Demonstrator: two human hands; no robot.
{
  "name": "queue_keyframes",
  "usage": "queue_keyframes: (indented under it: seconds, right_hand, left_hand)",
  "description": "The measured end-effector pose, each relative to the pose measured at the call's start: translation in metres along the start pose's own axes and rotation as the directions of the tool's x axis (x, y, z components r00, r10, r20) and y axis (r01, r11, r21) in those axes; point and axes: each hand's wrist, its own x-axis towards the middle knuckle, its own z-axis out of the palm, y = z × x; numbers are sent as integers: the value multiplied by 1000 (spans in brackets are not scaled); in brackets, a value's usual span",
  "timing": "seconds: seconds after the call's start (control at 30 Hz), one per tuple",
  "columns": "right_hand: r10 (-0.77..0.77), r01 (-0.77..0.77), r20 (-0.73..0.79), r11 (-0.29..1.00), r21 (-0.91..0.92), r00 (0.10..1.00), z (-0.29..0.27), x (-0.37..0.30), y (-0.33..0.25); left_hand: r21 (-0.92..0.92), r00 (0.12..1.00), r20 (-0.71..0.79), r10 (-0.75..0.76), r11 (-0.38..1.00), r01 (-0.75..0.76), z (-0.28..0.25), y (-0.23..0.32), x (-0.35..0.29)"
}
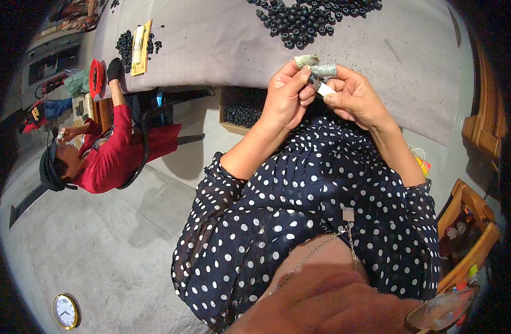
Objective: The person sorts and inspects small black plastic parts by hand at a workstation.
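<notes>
Both my hands meet in front of me at the near edge of the cloth-covered table (211, 50). My left hand (286, 97) pinches a small dark piece (313, 80) between thumb and fingers; most of it is hidden. A pale wrap covers its index fingertip. From the other side, my right hand (358, 99) grips a small flat white tool (324, 89), thumb below and wrapped index finger above. The tool's tip touches or lies very close to the dark piece; its exact kind cannot be made out.
A pile of black ring-shaped parts (297, 25) lies beyond my hands. Below the table edge stands a cardboard box (233, 128) of similar parts. At left, a person in red (119, 150) sits near a red bowl (96, 78) and a yellow board (147, 47). A wooden chair (469, 239) stands right.
</notes>
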Motion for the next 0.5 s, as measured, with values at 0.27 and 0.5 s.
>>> queue_keyframes:
  seconds: [0.27, 0.5]
  right_hand:
    - [26, -25, -37, 999, 25, 999, -7, 3, 10]
    - [5, -5, -8, 1000, -7, 1000, -4, -1, 6]
  left_hand:
    - [-33, 1000, 20, -4, 999, 5, -7, -6, 2]
    - [-80, 998, 58, -36, 996, 40, -8, -4, 3]
